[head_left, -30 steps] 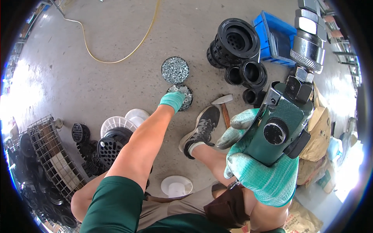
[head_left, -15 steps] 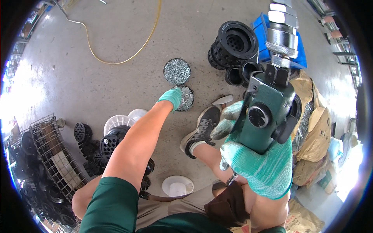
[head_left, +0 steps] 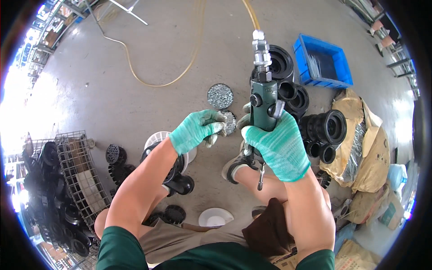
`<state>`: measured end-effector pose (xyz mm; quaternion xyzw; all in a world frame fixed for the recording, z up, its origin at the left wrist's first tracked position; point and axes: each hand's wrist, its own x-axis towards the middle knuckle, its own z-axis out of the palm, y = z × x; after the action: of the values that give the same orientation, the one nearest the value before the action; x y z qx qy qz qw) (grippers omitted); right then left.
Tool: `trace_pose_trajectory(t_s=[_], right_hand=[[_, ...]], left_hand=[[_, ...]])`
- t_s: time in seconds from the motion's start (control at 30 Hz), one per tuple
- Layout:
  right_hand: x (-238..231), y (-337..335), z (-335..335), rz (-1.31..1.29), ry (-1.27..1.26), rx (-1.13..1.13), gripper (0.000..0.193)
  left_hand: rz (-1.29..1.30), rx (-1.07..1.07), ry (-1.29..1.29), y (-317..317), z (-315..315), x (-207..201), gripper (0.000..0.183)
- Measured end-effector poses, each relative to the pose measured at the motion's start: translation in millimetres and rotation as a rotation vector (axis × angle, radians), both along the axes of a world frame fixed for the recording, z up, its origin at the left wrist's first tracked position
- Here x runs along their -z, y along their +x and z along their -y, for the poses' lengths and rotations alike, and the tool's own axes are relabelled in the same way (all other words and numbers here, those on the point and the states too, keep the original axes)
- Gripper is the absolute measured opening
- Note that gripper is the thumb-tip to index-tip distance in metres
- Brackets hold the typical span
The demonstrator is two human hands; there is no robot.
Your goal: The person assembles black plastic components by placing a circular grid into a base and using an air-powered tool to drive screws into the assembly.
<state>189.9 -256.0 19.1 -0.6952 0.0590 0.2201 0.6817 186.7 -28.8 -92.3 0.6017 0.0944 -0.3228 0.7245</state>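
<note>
My right hand (head_left: 281, 146), in a green and white knit glove, is wrapped round a dark green pneumatic driver (head_left: 265, 105). Its metal hose coupling points away from me, and a thin steel bit (head_left: 261, 175) points back toward my knees. My left hand (head_left: 198, 129), gloved alike, is raised beside the driver with thumb and fingers pinched together. Whatever is between those fingertips is too small to make out. Just beyond them, a round dish of small pale washer-like pieces (head_left: 229, 122) is partly covered by the hand. Farther off is a dish heaped with metal screws (head_left: 220, 96).
Black ribbed plastic parts (head_left: 330, 127) stand on the right, before a blue crate (head_left: 325, 81) and torn brown paper sacks (head_left: 371, 166). At left, a wire basket (head_left: 85, 180) sits among black parts. A yellow air hose (head_left: 171, 83) curves across the floor. Near my lap lies a white disc (head_left: 216, 217).
My left hand has come up out of the washer dish and back toward me, fingers now pinched. The driver in my right hand has moved lower and leftward, nearer the left hand.
</note>
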Motion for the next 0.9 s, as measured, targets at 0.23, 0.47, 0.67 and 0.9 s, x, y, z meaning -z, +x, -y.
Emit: trace_pose_trajectory(t_s=[0.23,0.47,0.67,0.9], right_hand=[[3.6,-42.5,-37.1,-0.095,0.202,-0.161,0.038],[-6.2,-77.5,-64.3,0.045,0.17,-0.388,0.036],[0.1,-91.3,-84.4,-0.03,0.184,-0.387,0.023],[6.7,-96.3,-100.0,-0.03,0.153,-0.408,0.018]], left_hand=[[0.218,-0.207,0.083,-89.3,-2.3,-98.4,0.018],[0.144,-0.374,0.065,-151.3,-17.5,-113.1,0.016],[0.153,-0.435,-0.023,-186.5,-36.6,-101.7,0.027],[0.054,-0.514,-0.447,-221.0,-56.2,-90.8,0.042]])
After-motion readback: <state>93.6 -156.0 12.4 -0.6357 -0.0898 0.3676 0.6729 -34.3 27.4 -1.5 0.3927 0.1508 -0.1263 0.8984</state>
